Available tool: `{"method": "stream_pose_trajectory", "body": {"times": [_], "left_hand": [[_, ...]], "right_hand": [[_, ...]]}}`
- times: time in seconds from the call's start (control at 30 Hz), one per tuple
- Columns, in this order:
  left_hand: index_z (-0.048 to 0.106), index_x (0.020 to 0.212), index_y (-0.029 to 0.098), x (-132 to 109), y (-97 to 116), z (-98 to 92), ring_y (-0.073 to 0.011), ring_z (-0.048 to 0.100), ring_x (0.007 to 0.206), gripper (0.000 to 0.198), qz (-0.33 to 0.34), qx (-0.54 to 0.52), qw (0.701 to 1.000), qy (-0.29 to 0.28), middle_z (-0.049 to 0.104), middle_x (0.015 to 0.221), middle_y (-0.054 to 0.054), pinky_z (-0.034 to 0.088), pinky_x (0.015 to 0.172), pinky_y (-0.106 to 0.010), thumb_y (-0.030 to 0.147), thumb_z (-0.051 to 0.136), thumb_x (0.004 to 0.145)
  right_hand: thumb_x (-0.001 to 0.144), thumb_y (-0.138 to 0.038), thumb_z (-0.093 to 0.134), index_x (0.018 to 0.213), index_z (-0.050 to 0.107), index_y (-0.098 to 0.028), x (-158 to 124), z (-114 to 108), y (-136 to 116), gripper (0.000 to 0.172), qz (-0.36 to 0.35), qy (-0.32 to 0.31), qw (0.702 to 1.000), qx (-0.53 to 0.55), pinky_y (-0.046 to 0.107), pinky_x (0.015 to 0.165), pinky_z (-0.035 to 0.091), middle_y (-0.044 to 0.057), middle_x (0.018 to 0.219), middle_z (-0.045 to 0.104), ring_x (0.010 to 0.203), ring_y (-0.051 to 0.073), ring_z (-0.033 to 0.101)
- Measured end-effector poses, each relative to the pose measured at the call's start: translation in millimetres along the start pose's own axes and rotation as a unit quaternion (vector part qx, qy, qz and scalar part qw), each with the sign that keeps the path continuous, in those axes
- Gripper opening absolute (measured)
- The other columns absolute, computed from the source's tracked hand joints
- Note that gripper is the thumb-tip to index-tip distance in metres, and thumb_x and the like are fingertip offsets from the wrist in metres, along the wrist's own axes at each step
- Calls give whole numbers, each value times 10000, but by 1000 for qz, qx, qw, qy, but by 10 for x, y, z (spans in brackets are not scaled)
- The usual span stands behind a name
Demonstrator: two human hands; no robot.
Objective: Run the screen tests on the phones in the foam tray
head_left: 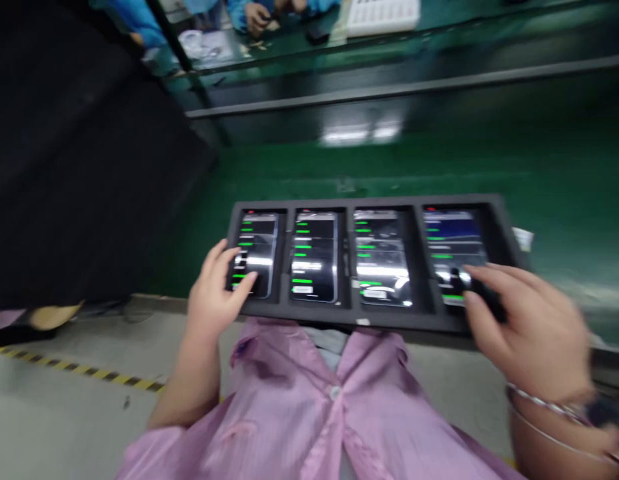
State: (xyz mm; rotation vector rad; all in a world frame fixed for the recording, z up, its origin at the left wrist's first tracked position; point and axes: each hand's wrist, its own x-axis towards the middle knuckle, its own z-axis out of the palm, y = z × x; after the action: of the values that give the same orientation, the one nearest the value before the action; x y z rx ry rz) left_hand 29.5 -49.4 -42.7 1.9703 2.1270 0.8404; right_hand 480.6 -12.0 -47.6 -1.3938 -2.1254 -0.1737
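Observation:
A dark foam tray (pixel 359 320) lies on the green table in front of me, with several smartphones in its separate slots. Their lit screens carry green lines of text. My left hand (pixel 217 287) is at the tray's left end, thumb and fingers spread over the leftmost phone (pixel 262 250). At the other end, my right hand (pixel 532 320) has its thumb and forefinger apart over the lower right part of the rightmost phone (pixel 452 230); blur hides whether they touch it. Between the hands lie a second phone (pixel 314 260) and a third phone (pixel 382 260).
Beyond a metal rail (pixel 339 97), a co-worker's hand (pixel 258 19) in a blue sleeve is busy near a white slotted tray (pixel 383 17). A black curtain (pixel 79 147) hangs at left. Yellow-black tape (pixel 89 370) marks the floor.

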Motion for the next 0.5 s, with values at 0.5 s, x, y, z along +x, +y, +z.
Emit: {"method": "stream_pose_trajectory", "body": {"times": [0.5], "left_hand": [[611,1421,273,-23,-82,45,-424,508,1460,480,45,-5,998,39,513,1582,-154,443,1207,-631,437,681,975]], "right_hand": [[1046,-345,603,1285,642,-158,-70,-37,3,306,-28,13,1000,5,519,967,540,174,1274,685,1170,355,657]]}}
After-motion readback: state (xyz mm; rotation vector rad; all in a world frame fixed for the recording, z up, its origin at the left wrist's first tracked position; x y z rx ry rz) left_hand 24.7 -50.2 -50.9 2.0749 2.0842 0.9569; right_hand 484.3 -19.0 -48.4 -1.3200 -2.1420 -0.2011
